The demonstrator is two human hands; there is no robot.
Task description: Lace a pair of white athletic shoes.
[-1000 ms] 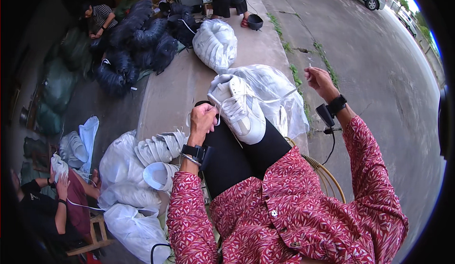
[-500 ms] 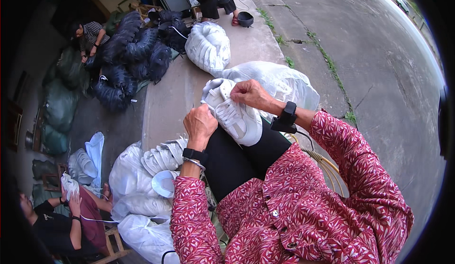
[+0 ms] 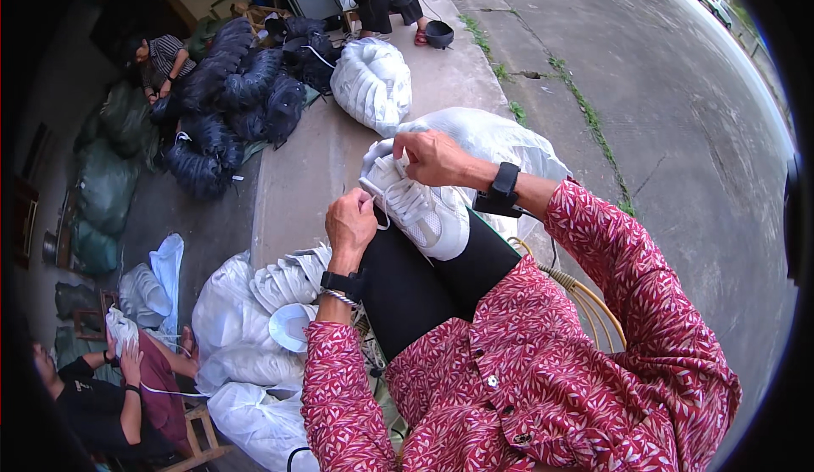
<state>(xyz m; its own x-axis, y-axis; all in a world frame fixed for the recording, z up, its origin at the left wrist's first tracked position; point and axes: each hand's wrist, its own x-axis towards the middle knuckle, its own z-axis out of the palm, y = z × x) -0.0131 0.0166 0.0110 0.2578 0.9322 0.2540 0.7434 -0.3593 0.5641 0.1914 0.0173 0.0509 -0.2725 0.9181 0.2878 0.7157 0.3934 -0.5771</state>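
Shirt: red button-up (image 3: pixel 543 370) with a small white leaf print, long sleeves, pale round buttons down the front
Trousers: black (image 3: pixel 424 285), plain
Left wrist: black band (image 3: pixel 343 283) with a thin beaded bracelet just below it
Right wrist: wide black strap (image 3: pixel 504 185) carrying a boxy black device
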